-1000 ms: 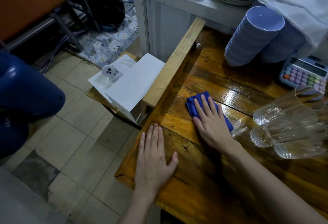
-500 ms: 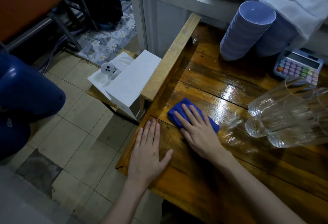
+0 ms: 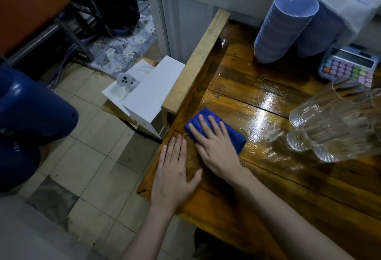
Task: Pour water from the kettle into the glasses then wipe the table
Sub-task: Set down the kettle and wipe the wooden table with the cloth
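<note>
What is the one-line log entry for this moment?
phase: wiping | right hand: flat on blue cloth, pressing it on table | left hand: flat on table edge | glasses: right of blue cloth, apart

The single head-worn view looked steeply down from close above the glossy brown wooden counter (image 3: 268, 86), facing its far-left edge and the tiled floor (image 3: 86, 156).

Your floor (image 3: 86, 156) is worn beige tile, with a floral-patterned patch (image 3: 121, 51) farther off and a dark bag (image 3: 115, 6) beyond it. A white cabinet (image 3: 185, 12) stands at the far end of your varnished wooden table (image 3: 268, 193), and an orange chair (image 3: 26, 6) on a metal frame sits to your left. Lighting is dim, with one glare streak on the planks.
</note>
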Available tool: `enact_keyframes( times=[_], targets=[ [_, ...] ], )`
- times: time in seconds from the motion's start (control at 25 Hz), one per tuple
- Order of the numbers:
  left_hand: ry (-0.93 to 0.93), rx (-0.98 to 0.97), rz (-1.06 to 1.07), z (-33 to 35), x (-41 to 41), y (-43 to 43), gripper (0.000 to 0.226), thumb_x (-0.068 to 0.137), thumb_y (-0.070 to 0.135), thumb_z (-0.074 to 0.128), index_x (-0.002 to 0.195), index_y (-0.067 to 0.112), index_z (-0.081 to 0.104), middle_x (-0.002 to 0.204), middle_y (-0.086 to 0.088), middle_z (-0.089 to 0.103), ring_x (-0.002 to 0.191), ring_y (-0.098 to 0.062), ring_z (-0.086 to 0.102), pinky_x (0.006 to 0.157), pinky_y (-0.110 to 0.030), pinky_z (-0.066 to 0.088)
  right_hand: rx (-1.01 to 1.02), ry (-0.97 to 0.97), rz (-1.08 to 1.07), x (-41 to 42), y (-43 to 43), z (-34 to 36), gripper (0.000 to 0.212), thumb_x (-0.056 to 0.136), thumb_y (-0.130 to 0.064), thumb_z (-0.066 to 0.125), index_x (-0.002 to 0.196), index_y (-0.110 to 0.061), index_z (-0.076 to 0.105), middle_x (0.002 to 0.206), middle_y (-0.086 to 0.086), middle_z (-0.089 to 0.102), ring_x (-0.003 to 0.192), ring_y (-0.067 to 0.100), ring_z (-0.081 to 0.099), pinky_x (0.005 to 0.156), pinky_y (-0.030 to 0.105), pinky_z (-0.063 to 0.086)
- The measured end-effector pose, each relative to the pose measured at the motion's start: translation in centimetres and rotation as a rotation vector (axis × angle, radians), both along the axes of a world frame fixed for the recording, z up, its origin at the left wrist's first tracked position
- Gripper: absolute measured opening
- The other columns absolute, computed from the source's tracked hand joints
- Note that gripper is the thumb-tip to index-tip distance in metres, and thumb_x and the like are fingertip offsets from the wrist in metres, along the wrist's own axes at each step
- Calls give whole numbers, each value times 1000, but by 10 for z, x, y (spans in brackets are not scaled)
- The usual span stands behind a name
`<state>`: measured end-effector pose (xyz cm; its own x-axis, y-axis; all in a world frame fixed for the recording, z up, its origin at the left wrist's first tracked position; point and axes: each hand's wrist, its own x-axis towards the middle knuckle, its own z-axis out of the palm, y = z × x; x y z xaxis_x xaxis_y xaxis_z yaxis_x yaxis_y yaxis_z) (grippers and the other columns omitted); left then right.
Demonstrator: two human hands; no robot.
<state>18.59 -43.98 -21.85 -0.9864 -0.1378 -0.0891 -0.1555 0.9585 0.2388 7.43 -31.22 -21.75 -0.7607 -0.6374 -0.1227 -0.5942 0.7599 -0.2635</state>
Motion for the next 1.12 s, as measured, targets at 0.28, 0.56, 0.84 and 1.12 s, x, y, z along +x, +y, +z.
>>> enact_keyframes(
  times=[0.28, 0.56, 0.84, 1.12],
  targets=[
    [61, -27, -15, -4, 1, -2, 85, 90, 65, 29, 152, 9, 17, 161, -8, 13, 149, -18, 9, 121, -39, 8, 56, -83, 35, 60, 94, 8, 58, 102, -43, 23, 154, -41, -2, 165, -5, -12, 151, 16, -18, 121, 41, -12],
    [66, -51, -22, -6, 2, -1, 83, 92, 64, 23, 152, 7, 17, 160, -11, 15, 148, -22, 10, 120, -46, 12, 212, 43, -75, 49, 169, 9, 75, 96, -65, 21, 157, -25, 4, 166, 6, -1, 152, 23, -6, 122, 45, 1],
    [72, -54, -322, 6, -11, 63, 68, 97, 50, 30, 152, 11, 20, 162, -8, 9, 149, -19, 3, 119, -50, 13, 69, 11, -298, 45, 125, -4, 69, 97, -47, 28, 157, -19, 12, 165, 12, 3, 152, 29, -2, 123, 50, 7],
    [50, -53, -367, -5, -22, 107, 64, 96, 48, 27, 151, 15, 25, 161, -5, 17, 149, -18, 10, 118, -55, 11, 62, 14, -385, 127, 214, -2, 66, 97, -43, 34, 156, -18, 16, 165, 8, 7, 152, 26, 4, 120, 44, 7]
  ],
)
